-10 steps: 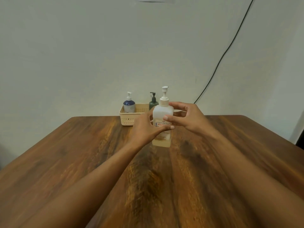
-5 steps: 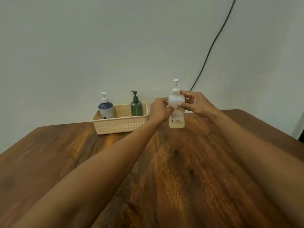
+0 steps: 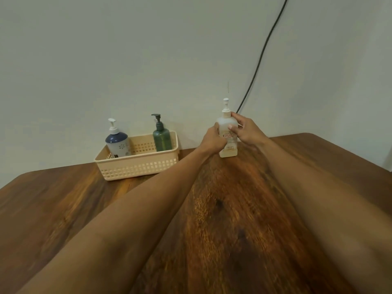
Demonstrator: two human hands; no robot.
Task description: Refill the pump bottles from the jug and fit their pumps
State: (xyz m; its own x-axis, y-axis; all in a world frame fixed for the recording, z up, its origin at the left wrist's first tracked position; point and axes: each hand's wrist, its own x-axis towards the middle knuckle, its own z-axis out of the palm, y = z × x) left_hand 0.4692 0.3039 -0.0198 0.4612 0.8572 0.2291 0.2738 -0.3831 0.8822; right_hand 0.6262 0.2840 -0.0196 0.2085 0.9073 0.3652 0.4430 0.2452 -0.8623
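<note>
A translucent white pump bottle (image 3: 227,124) with a white pump fitted stands upright at the far side of the wooden table (image 3: 233,209). A little pale liquid shows at its bottom. My left hand (image 3: 212,140) wraps its left side and my right hand (image 3: 244,130) grips its right side near the shoulder. A blue-and-white pump bottle (image 3: 117,142) and a dark green pump bottle (image 3: 162,136), both with pumps on, stand in a beige basket (image 3: 137,165). No jug is in view.
The basket sits at the table's far edge against a pale wall, left of the held bottle. A black cable (image 3: 261,54) runs down the wall behind the bottle. The table's rounded right corner (image 3: 314,136) is close to my right hand.
Both hands have carried the white bottle away from me toward the table's far edge, to the right of the basket. The view has shifted so the basket appears further left.
</note>
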